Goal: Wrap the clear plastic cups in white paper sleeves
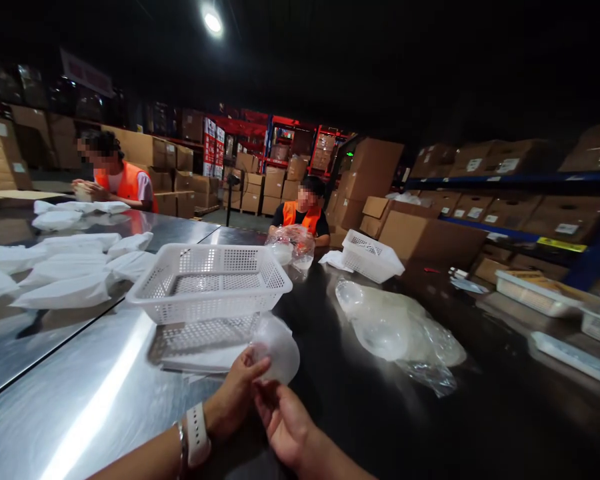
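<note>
My left hand [237,390], wearing a white watch [198,433], pinches a translucent round plastic piece [283,350] by its near edge. Just below that edge is my right hand [287,420]; its fingers are curled together and their tips come close to my left fingers. What lies between the right fingertips is hidden. Directly beyond the round piece stands a white perforated plastic basket [213,308]. A second basket side or tray [200,340] and white sheets [205,360] show below its front. To the right lies a clear plastic bag [405,327] holding translucent round bowls.
White packets [63,288] cover the table's left part. Across the table, two people in orange vests [307,217] handle items. A smaller white basket [373,257] sits far right, with trays [535,293] beyond. Cardboard boxes [430,233] and shelves stand behind.
</note>
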Demonstrator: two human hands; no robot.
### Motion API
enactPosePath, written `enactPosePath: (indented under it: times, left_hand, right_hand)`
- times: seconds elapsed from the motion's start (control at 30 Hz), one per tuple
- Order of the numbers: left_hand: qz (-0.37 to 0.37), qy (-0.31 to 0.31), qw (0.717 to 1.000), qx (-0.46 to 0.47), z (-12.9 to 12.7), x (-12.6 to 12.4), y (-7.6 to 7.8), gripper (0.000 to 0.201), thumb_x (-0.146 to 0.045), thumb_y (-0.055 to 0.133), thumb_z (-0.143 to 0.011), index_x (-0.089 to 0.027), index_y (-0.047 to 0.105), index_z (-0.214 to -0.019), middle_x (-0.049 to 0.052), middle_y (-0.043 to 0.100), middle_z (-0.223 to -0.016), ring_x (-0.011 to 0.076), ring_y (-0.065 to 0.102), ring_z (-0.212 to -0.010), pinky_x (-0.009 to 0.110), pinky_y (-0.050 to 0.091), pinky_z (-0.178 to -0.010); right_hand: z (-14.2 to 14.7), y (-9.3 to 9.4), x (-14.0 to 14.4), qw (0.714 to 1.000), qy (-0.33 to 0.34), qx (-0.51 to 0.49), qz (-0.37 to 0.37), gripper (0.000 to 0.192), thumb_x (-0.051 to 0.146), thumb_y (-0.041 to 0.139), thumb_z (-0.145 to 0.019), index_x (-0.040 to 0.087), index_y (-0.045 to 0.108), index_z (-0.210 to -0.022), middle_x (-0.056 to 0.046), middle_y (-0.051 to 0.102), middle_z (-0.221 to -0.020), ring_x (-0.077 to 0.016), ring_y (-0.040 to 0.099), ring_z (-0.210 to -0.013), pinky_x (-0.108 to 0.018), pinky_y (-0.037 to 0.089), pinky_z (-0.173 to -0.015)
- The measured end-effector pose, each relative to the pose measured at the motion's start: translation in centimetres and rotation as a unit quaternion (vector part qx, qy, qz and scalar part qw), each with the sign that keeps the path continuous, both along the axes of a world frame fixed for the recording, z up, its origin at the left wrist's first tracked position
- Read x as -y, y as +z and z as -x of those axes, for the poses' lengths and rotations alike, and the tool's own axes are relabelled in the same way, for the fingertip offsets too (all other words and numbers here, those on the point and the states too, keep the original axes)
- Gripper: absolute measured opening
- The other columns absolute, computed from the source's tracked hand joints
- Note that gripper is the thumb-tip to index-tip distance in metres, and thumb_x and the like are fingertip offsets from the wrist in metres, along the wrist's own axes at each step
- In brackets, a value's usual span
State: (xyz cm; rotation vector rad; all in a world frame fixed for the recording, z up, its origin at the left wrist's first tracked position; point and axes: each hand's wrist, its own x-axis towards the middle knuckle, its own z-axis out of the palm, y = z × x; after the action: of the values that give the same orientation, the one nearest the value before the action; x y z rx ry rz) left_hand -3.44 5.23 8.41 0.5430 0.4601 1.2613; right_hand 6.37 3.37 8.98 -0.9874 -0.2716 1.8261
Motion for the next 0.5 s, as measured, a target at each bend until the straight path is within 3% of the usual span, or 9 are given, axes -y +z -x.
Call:
enactPosePath:
  times: [0.07, 0.13, 0.17, 0.2, 0.23, 0.3, 0.37, 0.4, 0.5]
  left_hand:
    - [-0.024, 0.024, 0.998, -0.044, -0.1, 0.1, 0.4, 0.048, -0.034, 0.091, -0.059, -0.019, 0.068, -0.098, 0.005, 0.074, -0.089, 0.0242, 0.07, -0.085, 0.033, 0.052, -0.08]
    - [-0.042, 0.021, 0.998, -0.05, 0.0, 0.1, 0.8, 0.044, -0.038, 0.088, -0.064, -0.018, 0.068, -0.098, 0.006, 0.074, -0.089, 0.0238, 0.069, -0.084, 0.031, 0.051, -0.076]
    - [-0.047, 0.017, 0.998, -0.047, 0.2, 0.0, 0.9, 0.041, -0.039, 0.086, -0.066, -0.018, 0.069, -0.097, 0.006, 0.073, -0.087, 0.0227, 0.069, -0.081, 0.03, 0.051, -0.073]
    - [-0.046, 0.014, 0.998, -0.045, 0.5, 0.0, 1.0, 0.037, -0.04, 0.085, -0.067, -0.018, 0.069, -0.094, 0.005, 0.073, -0.084, 0.0209, 0.068, -0.077, 0.028, 0.049, -0.07]
    - [-0.04, 0.009, 0.998, -0.042, 0.7, -0.1, 1.1, 0.034, -0.039, 0.084, -0.068, -0.018, 0.069, -0.09, 0.004, 0.072, -0.08, 0.0189, 0.066, -0.072, 0.027, 0.048, -0.066]
    - [-0.023, -0.005, 0.999, -0.034, 1.1, -0.1, 1.2, 0.032, -0.039, 0.083, -0.071, -0.017, 0.07, -0.089, 0.004, 0.071, -0.079, 0.0167, 0.064, -0.068, 0.026, 0.048, -0.065]
    - [-0.011, -0.018, 1.0, -0.022, 1.3, 0.0, 1.2, 0.034, -0.039, 0.082, -0.073, -0.015, 0.07, -0.094, 0.006, 0.073, -0.084, 0.0173, 0.065, -0.072, 0.028, 0.05, -0.07]
    - [-0.01, -0.025, 0.999, -0.021, 1.4, 0.1, 1.2, 0.036, -0.039, 0.081, -0.074, -0.015, 0.069, -0.097, 0.007, 0.073, -0.087, 0.0181, 0.066, -0.075, 0.029, 0.051, -0.072]
    - [-0.018, -0.042, 0.998, -0.038, 1.2, 0.4, 1.3, 0.039, -0.041, 0.082, -0.072, -0.015, 0.069, -0.098, 0.007, 0.073, -0.085, 0.0179, 0.066, -0.071, 0.03, 0.052, -0.069]
  right_hand:
    - [-1.3, 0.3, 0.0, 0.983, 0.146, 0.089, -0.063, 0.011, 0.018, 0.076, -0.069, 0.012, 0.066, -0.068, -0.002, 0.069, -0.056, -0.0088, 0.063, -0.047, -0.012, 0.051, -0.048]
    - [-3.6, 1.5, -0.3, 0.896, 0.382, 0.189, -0.12, 0.027, 0.034, 0.079, -0.068, 0.01, 0.069, -0.075, -0.003, 0.067, -0.052, -0.0104, 0.058, -0.038, -0.014, 0.046, -0.037]
    - [-4.8, 2.5, -0.7, 0.839, 0.471, 0.228, -0.146, 0.033, 0.039, 0.081, -0.066, 0.009, 0.069, -0.076, -0.003, 0.065, -0.05, -0.0111, 0.056, -0.035, -0.015, 0.043, -0.034]
    - [-6.0, 3.4, -1.1, 0.807, 0.504, 0.25, -0.178, 0.036, 0.041, 0.082, -0.065, 0.009, 0.07, -0.078, -0.003, 0.065, -0.051, -0.0109, 0.056, -0.035, -0.015, 0.042, -0.033]
    - [-7.0, 4.3, -1.7, 0.813, 0.469, 0.265, -0.223, 0.037, 0.043, 0.082, -0.065, 0.01, 0.07, -0.077, -0.001, 0.064, -0.052, -0.01, 0.056, -0.036, -0.015, 0.041, -0.034]
    - [-8.2, 5.5, -3.1, 0.876, 0.24, 0.275, -0.316, 0.039, 0.045, 0.084, -0.064, 0.012, 0.069, -0.079, 0.001, 0.065, -0.059, -0.0078, 0.059, -0.046, -0.013, 0.045, -0.044]
    - [-8.2, 5.5, -4.2, 0.9, 0.053, 0.256, -0.35, 0.049, 0.043, 0.089, -0.057, 0.014, 0.069, -0.09, 0.0, 0.069, -0.075, -0.0094, 0.065, -0.066, -0.016, 0.05, -0.062]
    - [-7.9, 5.2, -4.6, 0.902, 0.038, 0.245, -0.353, 0.058, 0.041, 0.092, -0.052, 0.014, 0.069, -0.098, -0.002, 0.07, -0.085, -0.0116, 0.066, -0.077, -0.019, 0.051, -0.072]
    - [-7.1, 4.1, -4.8, 0.891, 0.171, 0.218, -0.359, 0.075, 0.039, 0.094, -0.048, 0.013, 0.065, -0.111, -0.006, 0.07, -0.098, -0.0178, 0.065, -0.093, -0.027, 0.049, -0.085]
